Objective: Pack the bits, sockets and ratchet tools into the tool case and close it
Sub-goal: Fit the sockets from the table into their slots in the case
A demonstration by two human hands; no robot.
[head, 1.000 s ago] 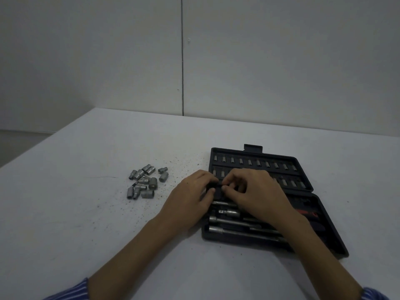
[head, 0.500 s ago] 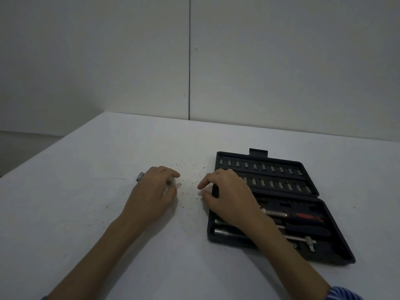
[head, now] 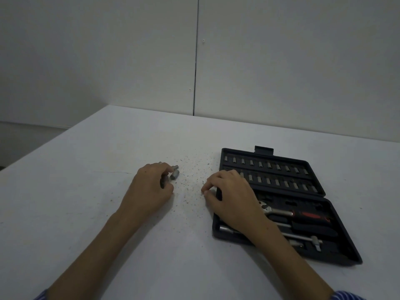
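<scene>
Two rows of bits (head: 269,172) fill the open tool case (head: 337,254) lid.

The tool case (head: 279,204) is black plastic and lies open flat on the table. Its far half holds 2 rows of small silver bits (head: 269,165), each seated upright in its slot. The near half holds a ratchet (head: 294,213) with a red-and-black handle, plus silver extension bars (head: 303,237). Loose silver sockets (head: 174,175) lie on the table, well left of the case; 2 are visible.
</scene>
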